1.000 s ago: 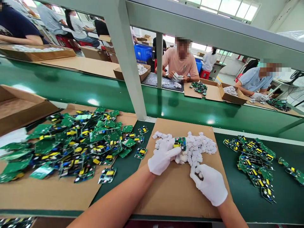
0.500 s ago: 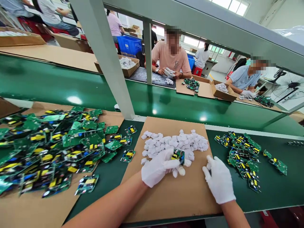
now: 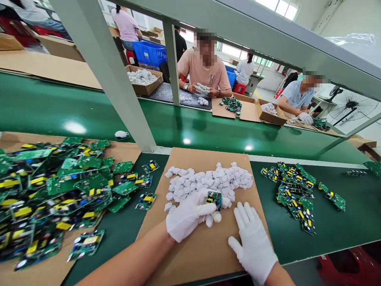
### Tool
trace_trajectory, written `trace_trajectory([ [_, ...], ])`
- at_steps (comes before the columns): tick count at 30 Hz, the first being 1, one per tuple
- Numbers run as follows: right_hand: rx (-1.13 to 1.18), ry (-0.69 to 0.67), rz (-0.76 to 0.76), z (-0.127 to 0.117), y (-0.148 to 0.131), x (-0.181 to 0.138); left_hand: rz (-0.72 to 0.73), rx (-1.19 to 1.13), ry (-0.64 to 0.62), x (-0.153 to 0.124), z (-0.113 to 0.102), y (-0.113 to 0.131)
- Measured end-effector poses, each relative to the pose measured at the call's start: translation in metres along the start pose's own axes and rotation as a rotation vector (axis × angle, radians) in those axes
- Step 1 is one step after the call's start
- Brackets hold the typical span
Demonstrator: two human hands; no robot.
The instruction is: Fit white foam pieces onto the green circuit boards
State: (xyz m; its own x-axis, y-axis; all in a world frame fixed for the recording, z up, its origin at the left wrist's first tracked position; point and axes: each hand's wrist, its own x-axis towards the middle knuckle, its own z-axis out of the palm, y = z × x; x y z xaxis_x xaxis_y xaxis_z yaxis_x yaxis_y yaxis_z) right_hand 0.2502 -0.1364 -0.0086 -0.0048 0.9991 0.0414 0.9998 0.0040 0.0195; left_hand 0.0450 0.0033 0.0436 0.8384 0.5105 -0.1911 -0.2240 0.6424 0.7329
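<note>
Your right hand (image 3: 253,238) has spread — seemingly empty — by the right edge of the cardboard (image 3: 208,254), leaving your left hand (image 3: 187,216) gripping the circuit board (image 3: 218,199).

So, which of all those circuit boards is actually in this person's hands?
The green circuit board held in the left hand, above the middle cardboard sheet; the boards in the left pile and right pile lie unheld on either side.

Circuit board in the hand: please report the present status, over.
Left hand holding circuit board. Right hand open over cardboard. White pieces heaped beyond.
</note>
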Motion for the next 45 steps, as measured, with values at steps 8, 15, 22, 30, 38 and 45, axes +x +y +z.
trace_trajectory([
  [8, -0.038, 0.030, 0.002, 0.002, 0.006, 0.005, -0.117, -0.020, -0.030, -0.002, 0.005, -0.005],
  [15, 0.093, 0.208, 0.188, -0.002, 0.043, 0.024, -0.131, -0.067, -0.057, -0.001, 0.001, -0.006],
  [22, 1.193, 0.351, 0.315, -0.050, -0.016, 0.049, -0.019, -0.069, -0.001, 0.003, -0.001, -0.005],
  [30, 0.832, 0.545, 0.118, -0.036, -0.050, 0.073, 0.156, 0.207, 0.043, 0.006, -0.001, -0.006],
  [38, 0.623, 0.632, -0.151, -0.043, -0.048, 0.072, 0.160, 0.172, 0.115, 0.004, 0.001, -0.002],
  [45, 0.487, 0.692, -0.135, -0.029, -0.051, 0.073, 0.296, 0.644, 0.292, 0.001, -0.001, -0.002],
])
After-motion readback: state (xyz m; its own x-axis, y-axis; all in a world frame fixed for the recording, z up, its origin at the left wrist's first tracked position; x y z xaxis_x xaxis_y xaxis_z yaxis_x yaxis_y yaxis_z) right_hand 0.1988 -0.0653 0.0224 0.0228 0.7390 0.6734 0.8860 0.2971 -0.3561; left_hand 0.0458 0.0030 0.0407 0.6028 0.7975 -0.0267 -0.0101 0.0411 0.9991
